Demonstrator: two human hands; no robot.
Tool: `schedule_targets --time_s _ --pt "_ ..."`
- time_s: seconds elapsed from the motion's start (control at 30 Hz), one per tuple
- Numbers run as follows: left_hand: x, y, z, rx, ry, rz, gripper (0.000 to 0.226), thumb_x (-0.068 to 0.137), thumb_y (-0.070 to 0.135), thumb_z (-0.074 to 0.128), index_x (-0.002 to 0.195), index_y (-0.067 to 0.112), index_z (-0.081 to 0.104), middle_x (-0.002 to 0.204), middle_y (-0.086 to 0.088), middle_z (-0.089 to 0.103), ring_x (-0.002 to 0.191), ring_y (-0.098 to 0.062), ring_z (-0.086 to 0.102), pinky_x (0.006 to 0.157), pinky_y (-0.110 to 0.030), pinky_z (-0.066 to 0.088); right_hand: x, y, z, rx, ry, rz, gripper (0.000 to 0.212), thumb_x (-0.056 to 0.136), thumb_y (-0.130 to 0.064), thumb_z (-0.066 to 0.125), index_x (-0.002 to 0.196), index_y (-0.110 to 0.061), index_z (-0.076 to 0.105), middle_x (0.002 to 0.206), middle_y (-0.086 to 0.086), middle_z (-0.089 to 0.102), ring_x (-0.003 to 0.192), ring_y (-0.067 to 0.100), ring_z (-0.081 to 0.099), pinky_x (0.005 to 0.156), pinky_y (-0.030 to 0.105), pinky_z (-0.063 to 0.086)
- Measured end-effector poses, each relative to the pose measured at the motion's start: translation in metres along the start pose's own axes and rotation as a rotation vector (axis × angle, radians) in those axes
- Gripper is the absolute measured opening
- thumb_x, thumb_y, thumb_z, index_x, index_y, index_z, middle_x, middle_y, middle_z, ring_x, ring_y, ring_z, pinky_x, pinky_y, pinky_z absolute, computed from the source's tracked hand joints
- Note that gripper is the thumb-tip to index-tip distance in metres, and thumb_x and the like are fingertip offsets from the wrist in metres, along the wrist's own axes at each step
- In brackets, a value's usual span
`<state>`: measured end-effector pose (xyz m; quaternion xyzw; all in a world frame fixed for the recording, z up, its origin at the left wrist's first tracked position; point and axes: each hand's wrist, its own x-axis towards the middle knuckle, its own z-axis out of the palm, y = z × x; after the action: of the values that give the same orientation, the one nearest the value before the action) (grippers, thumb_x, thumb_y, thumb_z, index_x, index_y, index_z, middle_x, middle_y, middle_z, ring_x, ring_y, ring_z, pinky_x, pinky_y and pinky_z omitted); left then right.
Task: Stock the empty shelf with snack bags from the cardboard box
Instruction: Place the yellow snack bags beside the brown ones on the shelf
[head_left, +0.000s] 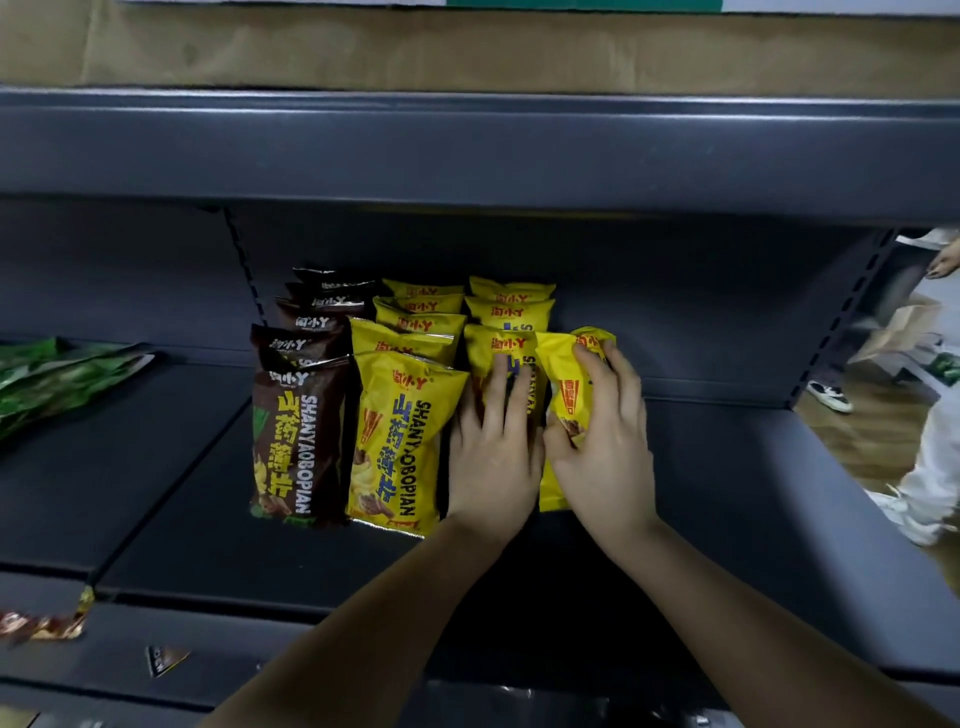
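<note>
Both hands work at the centre of the dark grey shelf (727, 493), where snack bags stand in rows running back toward twelve o'clock. The left hand (493, 457) lies with straight, spread fingers pressed flat against the front of a yellow bag (485, 353) in the third row; its grip is released, pushing rather than holding. Just at three o'clock of it, the right hand (605, 447) has its grip clenched around another yellow bag (563, 384), fingers curled over the top edge and thumb on the near face. This bag is tilted and touches the one under the left hand.

At nine o'clock of the hands stands a row of yellow bags (397, 441), front bag upright, at least four more visible behind it. Further toward nine o'clock, touching that row, stands a row of brown bags (296, 441). Two more yellow bags (511, 306) sit at twelve o'clock of the left hand.

Green bags (57, 379) lie flat on the neighbouring shelf section at the far nine o'clock edge. A cardboard sheet (467, 47) lies on the upper shelf at twelve o'clock. At three o'clock, beyond the shelf end, another person's pale trouser leg (930, 478) shows.
</note>
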<state>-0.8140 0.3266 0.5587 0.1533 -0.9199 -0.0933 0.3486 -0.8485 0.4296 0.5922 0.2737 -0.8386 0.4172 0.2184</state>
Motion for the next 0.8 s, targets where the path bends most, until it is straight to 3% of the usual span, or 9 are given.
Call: schedule_targets --time_s 0.07,0.13,0.2,0.3,0.43,0.53,0.6,0.67,0.8 --pt "-0.009 0.000 -0.009 -0.112 0.056 0.003 0.047 0.092 0.028 0.034 0.137 0.015 0.038 0.146 -0.003 0.042 0.130 -0.030 0.043 0.099 -0.046 0.041 -0.002 -0.003 0.001 0.009 -0.001 -0.006 0.068 0.083 -0.018 0.063 0.143 -0.030 0.034 0.153 -0.007 0.022 0.133 0.021 0.032 0.078 0.040 0.049" --pt "-0.018 0.000 -0.018 -0.229 0.125 0.026 0.040 0.091 0.020 0.036 0.126 0.006 0.050 0.123 -0.009 0.060 0.115 -0.028 0.057 0.090 -0.038 0.050 -0.005 -0.007 0.002 0.019 -0.008 -0.017 0.068 0.084 -0.019 0.062 0.144 -0.030 0.033 0.153 -0.006 0.020 0.133 0.021 0.031 0.080 0.040 0.048" --pt "-0.026 0.001 -0.027 -0.266 0.120 0.043 0.040 0.089 0.018 0.038 0.122 0.002 0.054 0.109 -0.010 0.066 0.099 -0.025 0.064 0.080 -0.030 0.050 -0.006 -0.012 0.007 0.042 -0.014 -0.042 0.066 0.086 -0.021 0.062 0.145 -0.028 0.033 0.154 -0.003 0.019 0.135 0.022 0.030 0.085 0.035 0.044" --pt "-0.036 -0.005 -0.032 -0.293 0.025 0.075 0.050 0.086 0.022 0.040 0.131 0.001 0.043 0.117 -0.013 0.064 0.098 -0.026 0.066 0.076 -0.029 0.052 -0.006 -0.019 0.015 0.067 -0.048 -0.020 0.064 0.090 -0.026 0.063 0.146 -0.025 0.032 0.154 0.004 0.017 0.133 0.025 0.026 0.092 0.024 0.030" --pt "-0.042 -0.012 -0.031 -0.353 -0.131 0.097 0.070 0.091 0.022 0.044 0.149 0.006 0.009 0.148 -0.017 0.034 0.132 -0.029 0.042 0.104 -0.033 0.039 -0.011 -0.020 0.023 0.148 -0.088 0.020 0.059 0.094 -0.032 0.056 0.147 -0.024 0.031 0.152 0.010 0.014 0.138 0.025 0.017 0.102 0.023 0.020" --pt "-0.041 -0.011 -0.029 -0.356 -0.201 0.092 0.083 0.088 0.012 0.051 0.148 0.014 -0.006 0.154 -0.016 0.022 0.139 -0.030 0.030 0.112 -0.041 0.031 -0.017 -0.016 0.023 0.221 -0.113 0.018 0.050 0.099 -0.030 0.046 0.147 -0.031 0.031 0.152 0.008 0.015 0.140 0.023 0.015 0.105 0.023 0.019" --pt "-0.042 -0.010 -0.029 -0.316 -0.167 0.063 0.081 0.085 0.011 0.051 0.146 0.019 -0.002 0.150 -0.019 0.029 0.134 -0.034 0.038 0.105 -0.047 0.039 -0.020 -0.015 0.024 0.239 -0.102 -0.011 0.052 0.098 -0.032 0.047 0.147 -0.034 0.030 0.149 0.006 0.022 0.136 0.020 0.022 0.104 0.024 0.021" --pt "-0.043 -0.010 -0.027 -0.246 -0.088 0.014 0.072 0.086 0.017 0.050 0.144 0.009 0.009 0.144 -0.023 0.039 0.126 -0.036 0.047 0.100 -0.047 0.045 -0.020 -0.015 0.025 0.247 -0.104 -0.034 0.056 0.095 -0.036 0.051 0.146 -0.037 0.030 0.146 0.004 0.028 0.133 0.018 0.027 0.104 0.024 0.024" --pt "-0.039 -0.007 -0.023 -0.263 -0.027 -0.132 0.067 0.092 0.018 0.054 0.142 -0.008 0.019 0.143 -0.028 0.037 0.131 -0.037 0.041 0.106 -0.041 0.032 -0.018 -0.017 0.035 0.181 -0.149 -0.099 0.056 0.094 -0.049 0.046 0.146 -0.044 0.026 0.142 0.003 0.029 0.129 0.018 0.030 0.101 0.027 0.031"
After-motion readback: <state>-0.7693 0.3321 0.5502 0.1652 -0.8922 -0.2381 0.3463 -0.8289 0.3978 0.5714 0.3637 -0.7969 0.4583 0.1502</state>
